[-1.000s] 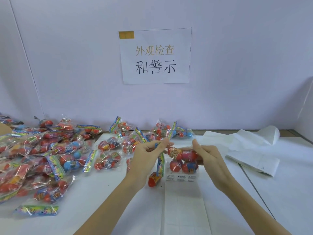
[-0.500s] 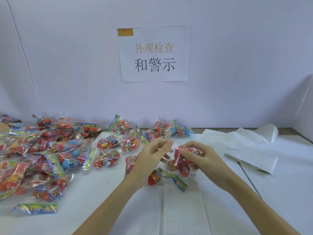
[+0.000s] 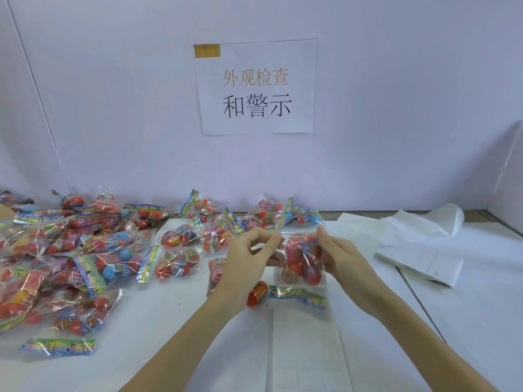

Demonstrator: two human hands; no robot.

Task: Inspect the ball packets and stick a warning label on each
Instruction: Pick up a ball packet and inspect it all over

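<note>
Above the table's middle I hold a clear packet of red balls (image 3: 301, 260) between both hands. My left hand (image 3: 249, 258) pinches its top left edge with thumb and forefinger. My right hand (image 3: 339, 256) grips its right side. The packet's colourful header strip (image 3: 297, 296) hangs at the bottom. A white label sheet (image 3: 308, 349) lies flat on the table below the packet. A loose red ball (image 3: 257, 293) rests on the table by my left wrist.
A big pile of ball packets (image 3: 70, 256) covers the table's left side, and more packets (image 3: 268, 213) lie along the back wall. Crumpled white backing sheets (image 3: 418, 250) lie at the right. A paper sign (image 3: 256, 86) hangs on the wall.
The packet has been turned over in my hands: its header strip went from the left side to the bottom. Both hands stayed on it and moved closer together.
</note>
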